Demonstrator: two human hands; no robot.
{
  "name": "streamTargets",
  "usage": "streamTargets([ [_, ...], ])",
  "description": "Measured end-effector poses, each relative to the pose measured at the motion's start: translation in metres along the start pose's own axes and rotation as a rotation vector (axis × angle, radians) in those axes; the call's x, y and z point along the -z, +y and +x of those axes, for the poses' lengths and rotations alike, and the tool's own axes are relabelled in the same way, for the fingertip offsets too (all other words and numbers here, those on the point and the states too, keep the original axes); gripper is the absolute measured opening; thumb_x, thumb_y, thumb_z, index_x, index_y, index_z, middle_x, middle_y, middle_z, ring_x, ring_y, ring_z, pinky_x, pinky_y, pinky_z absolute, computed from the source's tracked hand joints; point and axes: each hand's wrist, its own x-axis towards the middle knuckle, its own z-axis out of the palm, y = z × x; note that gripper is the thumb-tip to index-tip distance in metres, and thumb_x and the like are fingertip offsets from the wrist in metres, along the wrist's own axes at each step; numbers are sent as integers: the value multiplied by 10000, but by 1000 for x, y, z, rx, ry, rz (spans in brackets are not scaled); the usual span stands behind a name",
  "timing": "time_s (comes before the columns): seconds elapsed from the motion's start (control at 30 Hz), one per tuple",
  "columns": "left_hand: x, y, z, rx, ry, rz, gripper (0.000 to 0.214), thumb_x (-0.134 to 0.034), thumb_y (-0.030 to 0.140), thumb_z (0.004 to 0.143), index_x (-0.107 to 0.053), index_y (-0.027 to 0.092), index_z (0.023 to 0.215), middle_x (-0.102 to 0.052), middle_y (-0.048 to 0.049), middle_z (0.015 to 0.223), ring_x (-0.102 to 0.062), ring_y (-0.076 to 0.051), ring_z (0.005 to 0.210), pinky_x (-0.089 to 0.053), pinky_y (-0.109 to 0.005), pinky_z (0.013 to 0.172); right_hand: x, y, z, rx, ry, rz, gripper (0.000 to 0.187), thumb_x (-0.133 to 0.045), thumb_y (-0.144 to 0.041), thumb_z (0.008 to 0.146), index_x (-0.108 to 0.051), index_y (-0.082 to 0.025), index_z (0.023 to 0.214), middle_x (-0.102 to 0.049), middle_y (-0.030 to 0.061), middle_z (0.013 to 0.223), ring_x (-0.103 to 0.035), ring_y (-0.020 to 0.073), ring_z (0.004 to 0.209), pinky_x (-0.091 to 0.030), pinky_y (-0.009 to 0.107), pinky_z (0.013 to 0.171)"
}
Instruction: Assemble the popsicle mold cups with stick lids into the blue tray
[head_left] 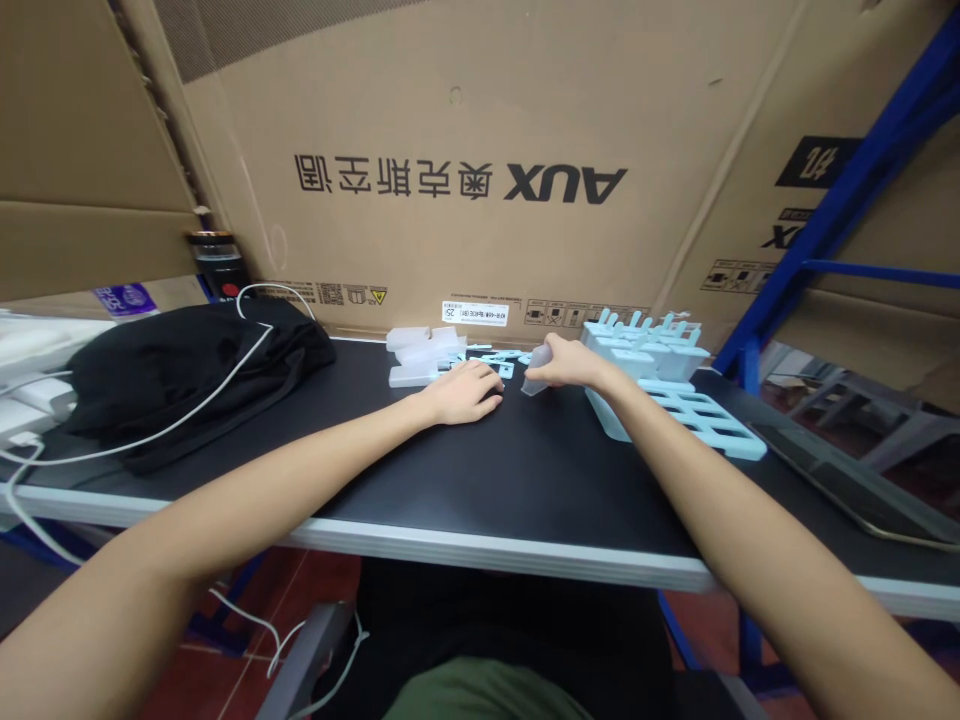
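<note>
Pinched in the fingers of my right hand [564, 362] is a translucent popsicle mould cup [537, 372], tilted just above or against the black tabletop. My left hand [465, 392] lies palm down on the table, its fingers loosely stretched out. Just beyond its fingers are several light blue popsicle sticks [498, 369], partly covered by the hand. Several more translucent mould cups [414, 375] lie in a heap to the left of that hand. On the right, a light blue popsicle mould rack [709, 425] lies behind my right forearm, with light blue mould lids with handles [637, 350] at its back.
A large cardboard box [450, 240] stands along the table's back edge. Black cloth [202, 375] with a white cable [225, 398] over it lies at the left, near a dark bottle [219, 265]. A phone-like dark slab [847, 480] lies at the right. A blue metal frame [862, 190] rises there.
</note>
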Motion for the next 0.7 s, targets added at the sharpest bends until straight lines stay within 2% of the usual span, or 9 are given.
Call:
streamTargets([
  [0.1, 0, 0, 0, -20, -4, 6, 281, -427, 361, 971, -612, 195, 1103, -622, -92, 1125, -544, -254, 1100, -383, -393, 1020, 1, -1, -1, 36, -28, -39, 395, -712, -444, 657, -516, -223, 918, -658, 7, 607, -644, 213, 626, -449, 295, 536],
  [0.23, -1, -1, 0, -21, 2, 10, 267, -441, 350, 964, -610, 193, 1099, -623, -97, 1118, -551, -263, 1101, -394, -407, 1017, 5, 0, -1, 74, -89, -18, 387, -711, -428, 659, -486, -234, 907, -664, -15, 635, -641, 194, 634, -459, 287, 540],
  [0.47, 1, 0, 0, -66, 4, -13, 240, -444, 316, 958, -600, 188, 1088, -606, -91, 1076, -584, -233, 1031, -454, -369, 952, 23, -3, -21, 180, -403, 218, 410, -723, -248, 607, -482, -219, 938, -654, 3, 810, -652, 173, 708, -528, 270, 588],
  [0.7, 7, 5, -2, -222, -1, -119, 188, -451, 249, 934, -617, 197, 1003, -601, -76, 1026, -579, -208, 975, -474, -332, 884, 32, -5, -32, 345, -369, 117, 442, -713, -193, 587, -538, -230, 991, -646, 24, 924, -631, 194, 763, -523, 289, 619],
])
